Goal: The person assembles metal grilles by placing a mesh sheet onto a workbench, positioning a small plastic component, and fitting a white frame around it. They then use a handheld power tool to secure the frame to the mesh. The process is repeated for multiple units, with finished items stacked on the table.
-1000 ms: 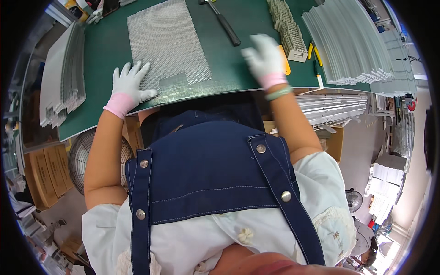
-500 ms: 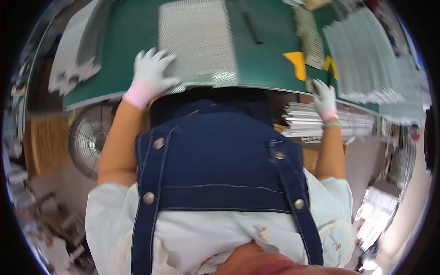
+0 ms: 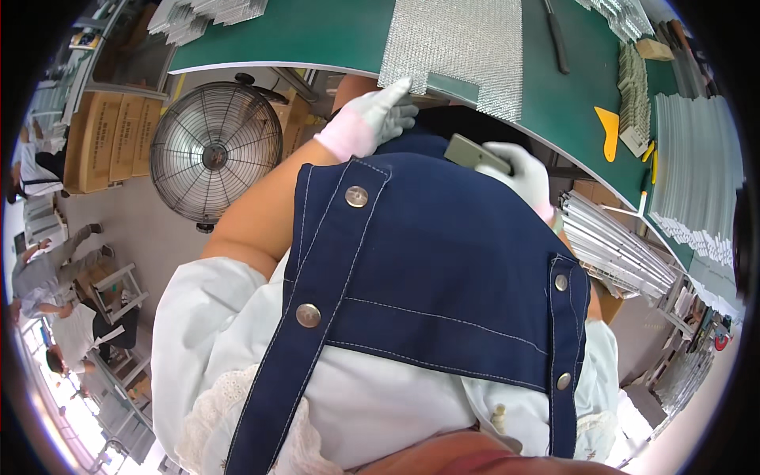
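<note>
My right hand (image 3: 522, 176), in a white glove, is closed on a flat grey-green rectangular block (image 3: 473, 153), held in front of the blue apron below the table edge. My left hand (image 3: 372, 120), gloved in white with a pink cuff, has its fingers stretched out and holds nothing. Its fingertips are beside the near left corner of a silvery, fine-textured sheet or packed bundle (image 3: 451, 47) on the green table. At the near edge of that silvery piece is a rectangular notch (image 3: 453, 87); I cannot tell whether something lies in it.
On the green table (image 3: 317, 43) lie a black-handled tool (image 3: 557, 43), a yellow scraper-like piece (image 3: 608, 133), a row of small grey-green pieces (image 3: 633, 99) and stacked pale strips (image 3: 697, 174). A large floor fan (image 3: 215, 154) stands at left, near cardboard boxes (image 3: 111, 142). White lengths (image 3: 617, 245) are stored under the table.
My right hand has come from the table's right edge toward my body, with the block now plainly in it. My left hand has drawn back to the near edge. The view has shifted left.
</note>
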A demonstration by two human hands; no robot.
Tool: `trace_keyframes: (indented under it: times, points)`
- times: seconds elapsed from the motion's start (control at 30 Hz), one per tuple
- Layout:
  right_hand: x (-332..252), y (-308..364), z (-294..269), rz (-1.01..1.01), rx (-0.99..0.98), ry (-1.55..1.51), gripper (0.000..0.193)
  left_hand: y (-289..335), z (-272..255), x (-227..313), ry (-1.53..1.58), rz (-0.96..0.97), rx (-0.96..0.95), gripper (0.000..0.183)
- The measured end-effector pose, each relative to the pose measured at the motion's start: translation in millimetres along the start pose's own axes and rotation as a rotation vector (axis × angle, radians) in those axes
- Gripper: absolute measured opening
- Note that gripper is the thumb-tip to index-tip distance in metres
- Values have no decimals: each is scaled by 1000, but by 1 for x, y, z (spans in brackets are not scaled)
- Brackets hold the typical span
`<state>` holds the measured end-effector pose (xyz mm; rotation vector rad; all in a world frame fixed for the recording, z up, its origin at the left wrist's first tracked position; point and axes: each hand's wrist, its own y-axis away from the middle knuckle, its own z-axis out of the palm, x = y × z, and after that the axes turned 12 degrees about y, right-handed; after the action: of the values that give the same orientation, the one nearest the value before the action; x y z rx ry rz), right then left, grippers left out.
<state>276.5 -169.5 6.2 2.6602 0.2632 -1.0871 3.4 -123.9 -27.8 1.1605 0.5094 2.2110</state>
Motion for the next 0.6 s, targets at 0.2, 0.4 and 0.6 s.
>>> trace_keyframes:
  times: [0.2,0.4,0.6]
  points:
    - [10,-45,38,343,-321,-972,38,-35,-2,-10,221,75,38,42]
    - [10,-68,56,390,-274,-1200,35,-38,-3,-18,181,225,9,31]
    - [1,-72,55,427,-230,-1127,33,-38,-4,-21,193,249,27,23]
